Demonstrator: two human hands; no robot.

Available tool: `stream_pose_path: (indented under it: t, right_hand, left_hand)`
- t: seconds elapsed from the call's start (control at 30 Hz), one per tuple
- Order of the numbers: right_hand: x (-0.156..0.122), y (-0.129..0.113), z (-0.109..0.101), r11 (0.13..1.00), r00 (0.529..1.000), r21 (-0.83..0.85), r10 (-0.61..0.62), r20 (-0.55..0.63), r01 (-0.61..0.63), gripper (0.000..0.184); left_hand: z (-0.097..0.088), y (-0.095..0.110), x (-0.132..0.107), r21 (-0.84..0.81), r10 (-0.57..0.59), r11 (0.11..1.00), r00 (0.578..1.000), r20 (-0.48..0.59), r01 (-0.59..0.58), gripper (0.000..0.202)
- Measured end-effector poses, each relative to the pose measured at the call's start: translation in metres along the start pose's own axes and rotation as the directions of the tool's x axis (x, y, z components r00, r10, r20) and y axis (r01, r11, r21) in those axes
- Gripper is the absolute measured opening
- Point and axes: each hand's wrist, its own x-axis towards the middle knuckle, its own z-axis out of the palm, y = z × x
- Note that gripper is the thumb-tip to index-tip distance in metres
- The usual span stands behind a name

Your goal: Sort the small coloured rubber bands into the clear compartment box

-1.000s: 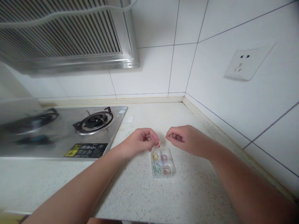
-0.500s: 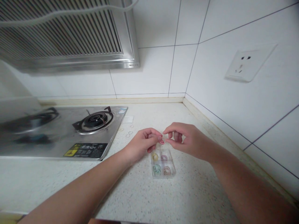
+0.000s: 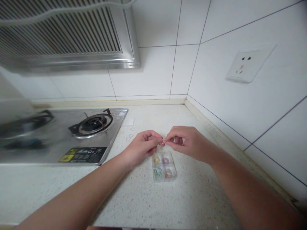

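Note:
Between my fingertips is a small pink hair tie (image 3: 162, 143), a thin loop. My left hand (image 3: 146, 143) pinches it from the left. The thumb and forefinger of my right hand (image 3: 183, 139) are closed together at the loop's right side. Just below both hands, on the counter, stands a clear plastic box (image 3: 165, 180) with compartments. Yellow loops (image 3: 156, 159), purple loops (image 3: 165, 160), green loops (image 3: 158, 172) and pinkish-brown loops (image 3: 168, 173) lie in separate compartments. My left hand covers part of the box's far side.
Several loose loops (image 3: 129, 137) lie on the speckled counter (image 3: 192, 198) beside the gas stove (image 3: 112, 140). A clear flat piece (image 3: 128, 122) rests near the stove's back corner. Above hangs a range hood (image 3: 115, 60); a wall socket (image 3: 247, 65) is at right.
My right thumb and forefinger have closed onto the pink loop; before, they were apart. The whole view has shifted slightly, so things sit further left.

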Motion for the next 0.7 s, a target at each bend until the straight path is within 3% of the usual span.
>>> stream_pose_path:
  t: [0.2, 0.37, 0.7]
  right_hand:
    - [-0.0014, 0.0009, 0.0016, 0.993, 0.994, 0.062, 0.104, -0.019, -0.103, 0.006]
    - [-0.0016, 0.0071, 0.0054, 0.968, 0.978, 0.162, 0.203, -0.043, -0.193, 0.014]
    - [-0.0024, 0.0031, 0.0046, 0.963, 0.974, 0.158, 0.226, -0.018, -0.220, 0.012]
  left_hand:
    - [-0.0018, -0.0029, -0.0002, 0.009, 0.003, 1.000, 1.000, 0.026, -0.003, 0.020]
    - [-0.0033, -0.0065, 0.0002, 0.114, 0.064, 0.991, 0.997, 0.050, -0.069, 0.018]
    - [-0.0033, -0.0083, 0.0024, 0.212, 0.119, 0.970, 0.993, 0.020, -0.120, 0.020]
